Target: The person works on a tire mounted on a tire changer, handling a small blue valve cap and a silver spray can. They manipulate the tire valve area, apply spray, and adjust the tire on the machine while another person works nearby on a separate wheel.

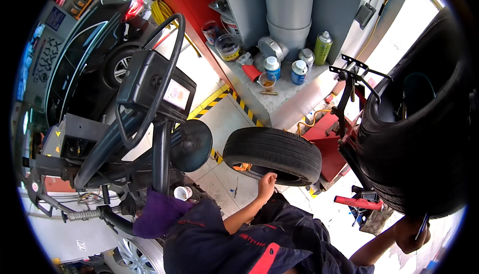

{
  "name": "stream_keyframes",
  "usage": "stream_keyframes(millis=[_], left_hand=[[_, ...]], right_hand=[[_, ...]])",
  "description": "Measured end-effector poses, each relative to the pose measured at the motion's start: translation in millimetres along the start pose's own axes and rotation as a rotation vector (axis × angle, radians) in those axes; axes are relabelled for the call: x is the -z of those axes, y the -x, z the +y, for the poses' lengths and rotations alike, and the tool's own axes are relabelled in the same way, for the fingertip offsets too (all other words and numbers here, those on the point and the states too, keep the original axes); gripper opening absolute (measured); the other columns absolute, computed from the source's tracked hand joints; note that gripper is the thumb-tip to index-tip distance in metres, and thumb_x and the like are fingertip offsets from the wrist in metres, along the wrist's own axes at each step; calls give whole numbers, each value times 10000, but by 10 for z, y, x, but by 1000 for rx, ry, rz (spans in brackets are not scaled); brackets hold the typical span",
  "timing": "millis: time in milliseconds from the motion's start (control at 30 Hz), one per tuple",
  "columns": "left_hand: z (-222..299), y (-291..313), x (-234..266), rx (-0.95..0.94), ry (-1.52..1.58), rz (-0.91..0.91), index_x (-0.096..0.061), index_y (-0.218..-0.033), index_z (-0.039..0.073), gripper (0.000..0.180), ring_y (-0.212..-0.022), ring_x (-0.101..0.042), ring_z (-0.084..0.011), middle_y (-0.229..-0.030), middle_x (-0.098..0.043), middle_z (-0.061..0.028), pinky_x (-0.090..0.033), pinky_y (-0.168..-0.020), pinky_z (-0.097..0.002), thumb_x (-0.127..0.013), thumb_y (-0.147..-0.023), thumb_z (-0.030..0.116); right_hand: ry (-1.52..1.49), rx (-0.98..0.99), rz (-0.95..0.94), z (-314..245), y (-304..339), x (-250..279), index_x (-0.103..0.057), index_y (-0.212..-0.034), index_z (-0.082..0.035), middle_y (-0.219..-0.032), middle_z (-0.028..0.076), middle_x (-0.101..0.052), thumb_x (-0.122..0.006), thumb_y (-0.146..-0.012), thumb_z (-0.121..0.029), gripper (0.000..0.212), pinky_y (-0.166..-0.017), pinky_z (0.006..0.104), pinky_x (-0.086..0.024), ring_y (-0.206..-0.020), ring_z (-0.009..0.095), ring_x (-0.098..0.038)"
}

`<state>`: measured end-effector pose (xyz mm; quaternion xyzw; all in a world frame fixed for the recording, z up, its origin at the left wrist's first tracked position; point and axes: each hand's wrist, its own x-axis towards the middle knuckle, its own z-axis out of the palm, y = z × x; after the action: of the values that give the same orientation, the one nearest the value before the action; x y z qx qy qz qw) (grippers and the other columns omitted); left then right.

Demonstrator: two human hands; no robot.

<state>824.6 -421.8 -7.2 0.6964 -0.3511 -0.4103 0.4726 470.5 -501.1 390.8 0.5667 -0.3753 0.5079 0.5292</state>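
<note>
A black car tire stands tilted in front of me, with its tread facing up and away. My left hand is closed in a fist at its near edge, beside the opening. Whatever lies inside those fingers is hidden. Something orange shows in the tire's opening. At the lower right, my right hand is curled around a slim, dark, shiny-edged rod-like tool. That hand is just below a second, larger-looking tire, which is mounted by a black metal bracket.
To the left stands a machine with a screen, a hoop-shaped bar and a purple cloth. Cans and a spray can crowd a grey ledge ahead. A red ribbed handle juts out at right. A dark car is parked behind.
</note>
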Motion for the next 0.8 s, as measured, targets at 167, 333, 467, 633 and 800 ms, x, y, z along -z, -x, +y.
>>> stream_keyframes(millis=[167,333,467,633,800], left_hand=[[132,449,-176,20,86,-84,-607,-995,8,152,-665,-625,-120,-841,-656,-69,-508,-626,-251,-477,-922,39],[201,750,-195,-91,112,100,-595,-1006,3,157,-626,-606,-109,-833,-653,-78,-500,-580,-252,-466,-930,51],[331,1561,-414,-18,161,237,-588,-1015,24,155,-636,-579,-94,-850,-640,-63,-474,-565,-226,-455,-942,57],[469,2518,-1122,52,105,29,-597,-983,16,152,-616,-586,-106,-816,-650,-60,-488,-570,-247,-460,-921,41],[1218,3205,-2260,-215,-71,-574,-585,-1053,0,178,-706,-604,-93,-875,-654,-65,-497,-660,-245,-482,-927,73]], right_hand=[[-514,-242,27,-136,-1,-86,-552,-909,48,-747,152,-560,-662,-822,2,147,-534,294,-493,-612,233,-564],[-1114,-661,-84,-269,101,82,-571,-841,18,-764,95,-547,-568,-846,37,20,-569,225,-387,-648,152,-495],[-1580,-1217,-772,-299,841,1084,-604,-769,3,-719,18,-529,-636,-779,14,36,-564,247,-366,-642,101,-474],[-1364,-1191,-1183,775,1736,2780,-645,-751,0,-686,21,-491,-665,-731,45,52,-523,239,-359,-581,104,-463],[-694,-1860,-796,2323,2168,3946,-629,-830,3,-624,-36,-490,-643,-827,-26,32,-516,195,-327,-558,51,-422]])
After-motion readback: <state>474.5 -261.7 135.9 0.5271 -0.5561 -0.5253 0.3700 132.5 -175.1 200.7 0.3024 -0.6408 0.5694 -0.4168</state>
